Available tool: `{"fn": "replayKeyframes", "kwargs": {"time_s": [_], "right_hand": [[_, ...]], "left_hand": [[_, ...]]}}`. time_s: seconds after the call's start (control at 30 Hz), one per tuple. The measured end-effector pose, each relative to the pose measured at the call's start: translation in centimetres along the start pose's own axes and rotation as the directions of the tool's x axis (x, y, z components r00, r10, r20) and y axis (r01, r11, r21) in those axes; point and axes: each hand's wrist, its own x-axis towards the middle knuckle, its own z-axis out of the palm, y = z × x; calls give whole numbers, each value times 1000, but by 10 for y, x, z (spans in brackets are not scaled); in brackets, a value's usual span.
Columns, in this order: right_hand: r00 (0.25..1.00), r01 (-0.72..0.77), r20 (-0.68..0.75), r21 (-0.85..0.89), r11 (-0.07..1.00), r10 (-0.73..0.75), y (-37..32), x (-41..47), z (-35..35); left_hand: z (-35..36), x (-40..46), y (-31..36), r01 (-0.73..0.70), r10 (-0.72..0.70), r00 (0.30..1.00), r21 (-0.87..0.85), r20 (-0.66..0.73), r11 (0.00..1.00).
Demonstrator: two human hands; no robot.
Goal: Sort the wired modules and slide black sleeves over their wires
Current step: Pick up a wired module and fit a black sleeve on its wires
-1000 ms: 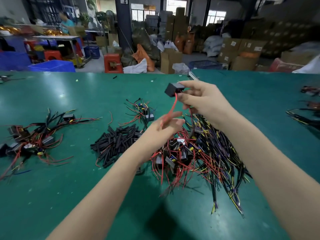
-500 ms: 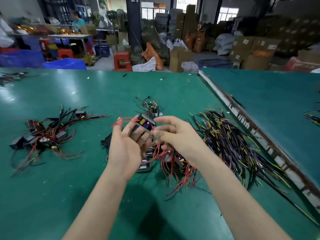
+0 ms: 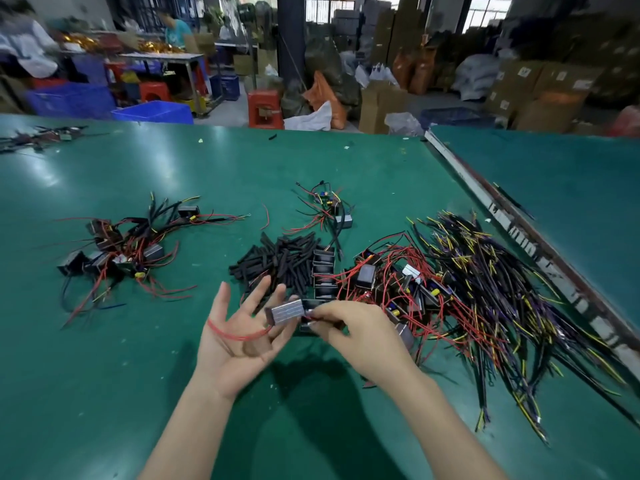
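The module (image 3: 286, 312) has come down from mid-air to just above the table (image 3: 104, 393). Right hand (image 3: 349, 327) pinches its end; left hand (image 3: 242, 330) lies spread, red wire (image 3: 239, 337) looped across the palm, ready for a sleeve (image 3: 277, 261).

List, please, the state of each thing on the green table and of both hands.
left hand: open, palm up, red wire looped across it
right hand: pinches the module at its wire end
module: held above the table, no sleeve on
red wire: bare, curved
black sleeves: loose pile
big module pile: tangled
left pile: lying apart
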Motion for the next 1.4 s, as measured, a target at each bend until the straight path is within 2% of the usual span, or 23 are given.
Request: {"fn": "replayKeyframes", "kwargs": {"time_s": [0.07, 0.17, 0.23, 0.33, 0.43, 0.5, 0.6, 0.7, 0.8, 0.83, 0.9, 0.97, 1.0, 1.07, 1.23, 1.33, 1.4], "right_hand": [[998, -18, -54, 73, 997, 22, -3, -2, 2], [978, -100, -149, 278, 955, 145, -14, -2, 2], [967, -129, -157, 381, 915, 202, -24, 0, 1], [970, -115, -142, 446, 888, 197, -42, 3, -6], [974, -54, -171, 459, 887, 148, -56, 8, -18], [978, -33, -166, 486, 873, 129, -61, 13, -27], [988, -70, -83, 509, 858, 130, -59, 22, -32], [991, -133, 45, 451, 882, 126, -50, 28, -29], [977, -199, 152, 426, 882, 147, -42, 29, -19], [973, -216, 170, 453, 865, 154, -41, 29, -15], [969, -239, 185, 524, 818, 164, -40, 29, -9], [970, -239, 161, 553, 798, 179, -40, 28, -8], [966, -258, 162, 582, 771, 202, -40, 27, -9], [945, -326, 208, 629, 706, 251, -36, 24, -14], [921, -389, 283, 609, 692, 269, -25, 19, -18], [923, -383, 242, 524, 761, 298, -20, 15, -17], [933, -358, 215, 506, 785, 288, -18, 13, -13]], "left_hand": [[-5, 4, 6, -41, 44, 997, 59, -62, 997], [-10, 8, 20, -126, 140, 983, 115, -120, 985], [-11, 5, 27, -134, 148, 985, 144, -91, 981], [-6, 0, 34, -130, 144, 989, 272, -32, 954], [2, -2, 38, -205, 239, 971, 473, -12, 857], [4, -3, 40, -252, 314, 949, 625, 12, 739], [5, -6, 44, -262, 363, 930, 791, 55, 553], [3, -7, 50, -239, 400, 903, 957, 156, 165], [6, -3, 44, -226, 405, 875, 964, 265, -144], [9, -3, 39, -255, 383, 867, 945, 318, -205], [17, -2, 27, -364, 236, 873, 893, 426, -266], [21, -1, 16, -431, 91, 875, 851, 475, -300], [22, 0, 14, -416, 76, 888, 861, 454, -291], [22, 1, 14, -375, 114, 905, 895, 410, -241], [21, 4, 13, -380, 230, 875, 900, 425, -215], [22, 4, 11, -386, 345, 854, 919, 390, -84], [22, 3, 10, -380, 357, 863, 925, 358, -10]]}}
